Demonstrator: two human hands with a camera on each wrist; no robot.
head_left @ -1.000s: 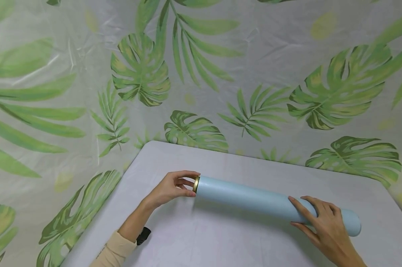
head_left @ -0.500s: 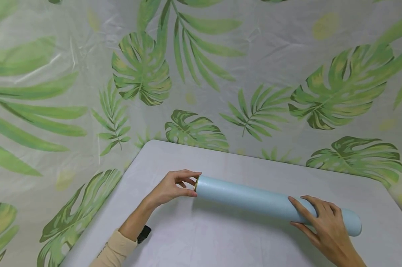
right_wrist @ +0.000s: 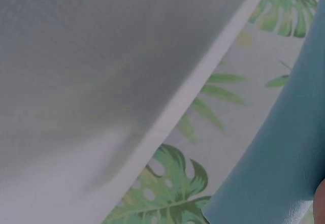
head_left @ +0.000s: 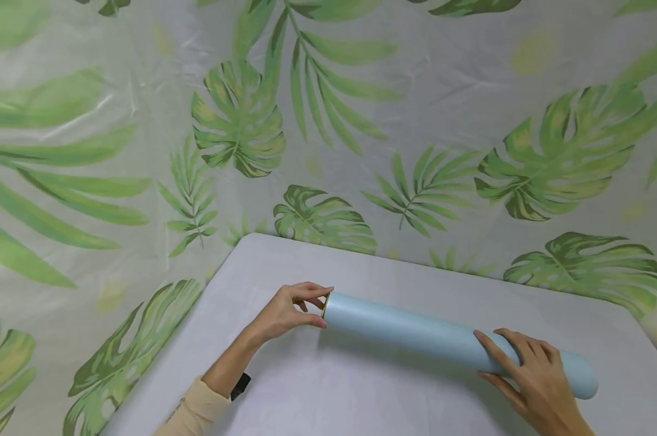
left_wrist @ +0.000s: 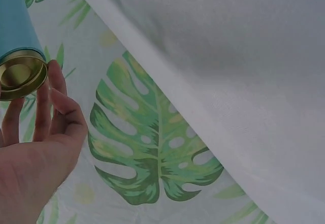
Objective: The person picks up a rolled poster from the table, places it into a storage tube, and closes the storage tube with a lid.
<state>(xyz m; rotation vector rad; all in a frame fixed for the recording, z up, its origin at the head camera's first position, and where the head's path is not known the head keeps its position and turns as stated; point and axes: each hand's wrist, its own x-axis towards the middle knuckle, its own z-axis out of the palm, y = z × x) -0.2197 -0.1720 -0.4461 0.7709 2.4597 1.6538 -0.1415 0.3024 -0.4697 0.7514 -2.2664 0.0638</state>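
A long light-blue tube (head_left: 404, 327) is held above the white table, its left end a little higher in the head view. At that end is a round gold metal lid (left_wrist: 23, 74), recessed in the middle. My left hand (head_left: 284, 310) pinches the lid's rim between thumb and fingertips. My right hand (head_left: 538, 375) grips the tube near its other, rounded end, thumb below and fingers over the top. In the right wrist view the tube (right_wrist: 274, 158) runs up the right side, with only a bit of a finger showing.
The white-covered table (head_left: 361, 387) lies below both hands, its far edge against a leaf-patterned sheet (head_left: 328, 139). A small black object (head_left: 241, 386) shows beside the left wrist.
The gold lid has moved closer against the tube's end, so less of its band shows. Tube and hands sit slightly lower and further right in view, as does the background.
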